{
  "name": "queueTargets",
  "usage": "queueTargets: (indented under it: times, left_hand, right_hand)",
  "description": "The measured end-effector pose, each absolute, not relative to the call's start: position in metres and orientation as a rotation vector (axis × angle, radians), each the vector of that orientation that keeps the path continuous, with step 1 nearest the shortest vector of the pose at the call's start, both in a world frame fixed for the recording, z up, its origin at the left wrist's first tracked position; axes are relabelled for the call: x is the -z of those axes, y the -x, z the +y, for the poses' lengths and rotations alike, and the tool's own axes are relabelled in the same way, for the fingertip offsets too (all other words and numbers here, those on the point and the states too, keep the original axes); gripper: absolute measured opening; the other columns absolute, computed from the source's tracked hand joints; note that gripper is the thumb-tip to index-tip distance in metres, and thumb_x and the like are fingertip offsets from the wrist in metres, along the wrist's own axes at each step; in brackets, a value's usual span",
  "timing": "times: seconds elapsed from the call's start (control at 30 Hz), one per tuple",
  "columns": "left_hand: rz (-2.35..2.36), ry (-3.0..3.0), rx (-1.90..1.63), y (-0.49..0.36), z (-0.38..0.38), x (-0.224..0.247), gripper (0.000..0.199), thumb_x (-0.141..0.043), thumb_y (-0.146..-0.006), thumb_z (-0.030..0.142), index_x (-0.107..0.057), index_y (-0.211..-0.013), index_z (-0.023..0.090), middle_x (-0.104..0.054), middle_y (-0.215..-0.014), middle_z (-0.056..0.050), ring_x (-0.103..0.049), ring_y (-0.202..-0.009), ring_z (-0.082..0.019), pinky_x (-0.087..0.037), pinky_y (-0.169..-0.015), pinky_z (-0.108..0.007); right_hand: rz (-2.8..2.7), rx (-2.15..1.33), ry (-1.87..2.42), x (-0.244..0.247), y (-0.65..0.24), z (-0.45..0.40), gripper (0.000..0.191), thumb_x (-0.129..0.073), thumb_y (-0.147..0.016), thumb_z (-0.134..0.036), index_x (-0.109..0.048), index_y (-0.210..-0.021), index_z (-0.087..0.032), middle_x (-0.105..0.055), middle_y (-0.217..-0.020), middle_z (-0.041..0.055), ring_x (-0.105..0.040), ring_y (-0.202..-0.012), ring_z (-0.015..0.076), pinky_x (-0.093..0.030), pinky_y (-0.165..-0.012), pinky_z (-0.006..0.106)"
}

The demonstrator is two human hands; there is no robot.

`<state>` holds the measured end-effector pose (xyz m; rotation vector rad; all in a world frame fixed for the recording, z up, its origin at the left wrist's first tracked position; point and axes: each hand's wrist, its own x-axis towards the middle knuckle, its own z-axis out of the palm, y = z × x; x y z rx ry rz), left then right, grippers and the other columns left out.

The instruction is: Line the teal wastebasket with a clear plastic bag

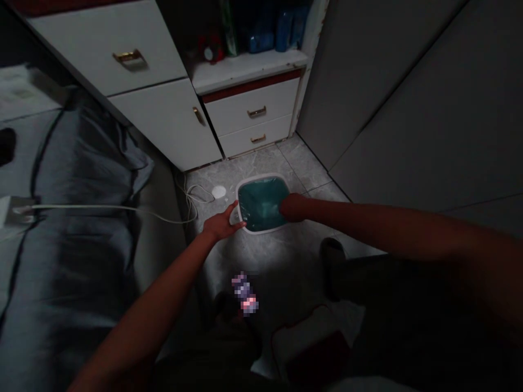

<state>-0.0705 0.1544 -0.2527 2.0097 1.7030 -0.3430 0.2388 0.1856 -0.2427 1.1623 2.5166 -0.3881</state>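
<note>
A trash bin [267,232] with a pale rim stands on the tiled floor, lined with a teal plastic bag [261,204]. At its left side my left hand [223,223] grips the bin, thumb and a finger spread along the rim. My right hand [295,208] reaches over the right rim, curled like a fist against the bag. Its fingertips are hidden, so what they hold cannot be made out.
A white cabinet with drawers [257,114] stands behind the bin. Tall grey panels [408,109] rise at right. A cable [122,207] runs from the bed [81,218] to the floor near a white disc [219,191]. A red-and-white object [302,337] sits between my legs.
</note>
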Motion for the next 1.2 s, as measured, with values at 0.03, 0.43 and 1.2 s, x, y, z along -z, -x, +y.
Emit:
queueTargets:
  times: [0.03, 0.43, 1.2]
  left_hand:
    - [1.720, -2.031, 0.340, 0.068, 0.154, 0.247, 0.103, -0.053, -0.089, 0.084, -0.018, -0.173, 0.034, -0.072, -0.141, -0.016, -0.070, -0.125, -0.040, -0.052, -0.094, -0.043]
    - [1.574, -1.498, -0.759, 0.004, 0.093, 0.176, 0.040, -0.060, -0.087, 0.039, -0.032, -0.062, 0.024, -0.038, -0.057, 0.007, -0.042, -0.056, -0.010, -0.038, -0.058, -0.024]
    - [0.875, -1.676, -1.481, -0.015, 0.077, 0.014, 0.118, -0.084, -0.077, 0.016, -0.018, -0.172, 0.040, -0.066, -0.088, 0.004, -0.057, -0.066, -0.012, -0.047, -0.059, -0.022]
  right_hand:
    - [2.490, 0.363, -1.130, 0.225, -0.243, 0.175, 0.019, -0.069, -0.091, -0.023, -0.079, -0.085, -0.009, -0.079, -0.096, 0.0217, -0.076, -0.092, 0.0324, -0.057, -0.084, 0.042]
    - [2.521, 0.999, -1.553, 0.175, -0.309, 0.096, 0.021, -0.074, -0.087, -0.034, -0.067, -0.074, -0.019, -0.072, -0.078, 0.0025, -0.065, -0.074, 0.0172, -0.040, -0.065, 0.026]
    - [3.296, 1.374, -2.048, 0.070, -0.288, 0.119, 0.095, -0.064, -0.093, -0.026, -0.014, -0.173, -0.038, -0.069, -0.112, 0.0056, -0.059, -0.070, 0.0130, -0.053, -0.058, 0.024]
